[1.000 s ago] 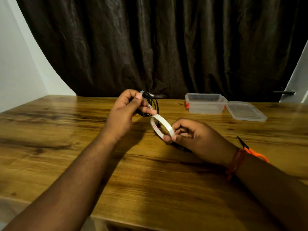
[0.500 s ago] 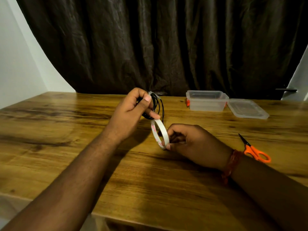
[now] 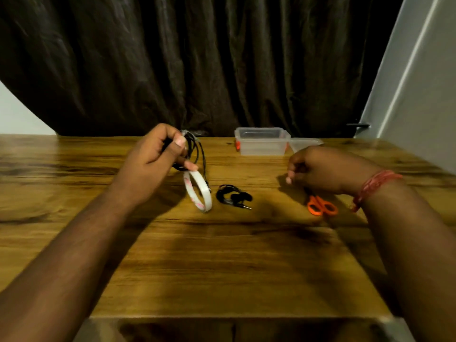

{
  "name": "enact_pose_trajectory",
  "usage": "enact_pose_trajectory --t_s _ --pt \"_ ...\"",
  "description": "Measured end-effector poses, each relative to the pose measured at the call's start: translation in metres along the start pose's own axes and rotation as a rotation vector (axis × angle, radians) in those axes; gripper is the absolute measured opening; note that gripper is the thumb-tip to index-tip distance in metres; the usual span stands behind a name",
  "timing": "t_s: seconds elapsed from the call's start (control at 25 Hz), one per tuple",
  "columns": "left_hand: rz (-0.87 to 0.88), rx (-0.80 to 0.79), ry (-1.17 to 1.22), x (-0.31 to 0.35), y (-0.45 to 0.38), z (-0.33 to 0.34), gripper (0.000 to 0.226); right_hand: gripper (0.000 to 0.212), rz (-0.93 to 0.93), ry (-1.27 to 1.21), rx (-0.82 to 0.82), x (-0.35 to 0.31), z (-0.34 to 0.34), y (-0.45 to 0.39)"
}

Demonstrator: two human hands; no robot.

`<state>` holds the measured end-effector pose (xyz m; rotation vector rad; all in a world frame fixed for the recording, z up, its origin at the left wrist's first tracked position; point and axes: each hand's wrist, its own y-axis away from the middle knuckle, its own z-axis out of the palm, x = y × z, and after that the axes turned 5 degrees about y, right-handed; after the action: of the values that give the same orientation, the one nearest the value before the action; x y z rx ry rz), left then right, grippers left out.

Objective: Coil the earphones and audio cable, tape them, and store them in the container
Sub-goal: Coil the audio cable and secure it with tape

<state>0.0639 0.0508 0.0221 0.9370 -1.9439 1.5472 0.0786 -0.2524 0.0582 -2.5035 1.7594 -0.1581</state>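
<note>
My left hand [image 3: 153, 166] grips a coiled black audio cable [image 3: 197, 151] above the table, thumb and fingers pinched round the loops. A white tape roll [image 3: 198, 193] hangs from the coil just under my thumb, its lower edge near the wood. The coiled black earphones [image 3: 233, 195] lie on the table to the right of the roll, plug pointing right. My right hand [image 3: 325, 169] hovers with loosely curled fingers over the blades of the orange-handled scissors [image 3: 320, 206] and holds nothing. The clear container [image 3: 261, 142] stands open at the back.
The container's clear lid [image 3: 304, 142] lies beside it, partly hidden behind my right hand. A dark curtain hangs behind the wooden table [image 3: 222, 267]. The table's near edge runs across the bottom of the view.
My right hand let go of the tape roll and moved right, over the scissors. The roll now hangs from the cable coil. The earphones have come into view.
</note>
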Motion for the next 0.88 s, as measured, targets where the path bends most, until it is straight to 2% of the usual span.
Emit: enact_pose_trajectory --t_s 0.12,0.36,0.52,0.76,0.88 --pt "0.004 -0.004 -0.037 0.003 0.001 0.002 0.014 0.023 0.174 0.143 -0.183 0.012 0.001 0.022" --pt "-0.007 -0.019 -0.013 0.009 0.003 0.004 0.012 0.033 0.33 0.187 -0.243 0.012 0.023 0.031" --pt "0.004 -0.034 0.006 0.005 0.002 -0.002 0.01 0.027 0.341 0.156 -0.314 0.0 0.011 0.028" --pt "-0.019 -0.022 -0.059 0.008 0.002 -0.004 0.011 0.019 0.223 0.299 -0.209 -0.001 0.023 0.023" --pt "-0.028 -0.026 -0.051 0.007 0.002 -0.006 0.012 0.012 0.218 0.214 -0.165 0.005 0.033 0.02"
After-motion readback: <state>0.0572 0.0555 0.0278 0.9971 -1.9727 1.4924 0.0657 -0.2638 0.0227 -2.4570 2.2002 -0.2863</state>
